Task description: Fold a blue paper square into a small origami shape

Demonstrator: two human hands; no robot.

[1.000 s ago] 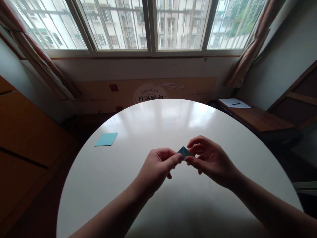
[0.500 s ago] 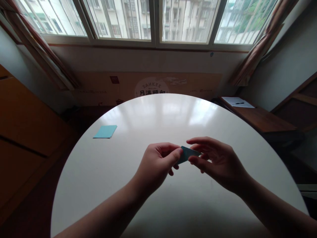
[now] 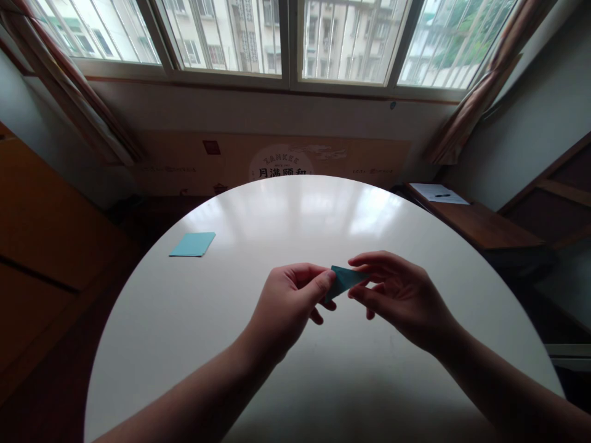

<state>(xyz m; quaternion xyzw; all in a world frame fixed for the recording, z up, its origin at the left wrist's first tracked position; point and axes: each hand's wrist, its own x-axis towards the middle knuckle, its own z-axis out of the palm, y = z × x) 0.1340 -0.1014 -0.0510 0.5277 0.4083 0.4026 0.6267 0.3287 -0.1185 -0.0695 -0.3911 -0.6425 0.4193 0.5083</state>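
A small folded piece of teal paper (image 3: 346, 280) is held above the white round table (image 3: 295, 381), its narrow point towards the right. My left hand (image 3: 293, 298) pinches its left end between thumb and fingers. Around the paper's right tip, my right hand (image 3: 399, 295) has thumb and index finger apart, with other fingers curled behind; whether those touch the tip I cannot make out. On the table's left side lies a stack of light-blue square paper (image 3: 192, 244).
A brown wooden side table (image 3: 489, 224) with a white sheet (image 3: 438, 194) and a dark pen (image 3: 442, 195) stands at the right. Beyond the round table is a printed cardboard panel (image 3: 175, 151) under barred windows. An orange-brown cabinet (image 3: 41, 246) stands at the left.
Both hands and the paper appear slightly further left, along with a small shift of the whole view. The right thumb and index finger have parted a little around the paper's tip.
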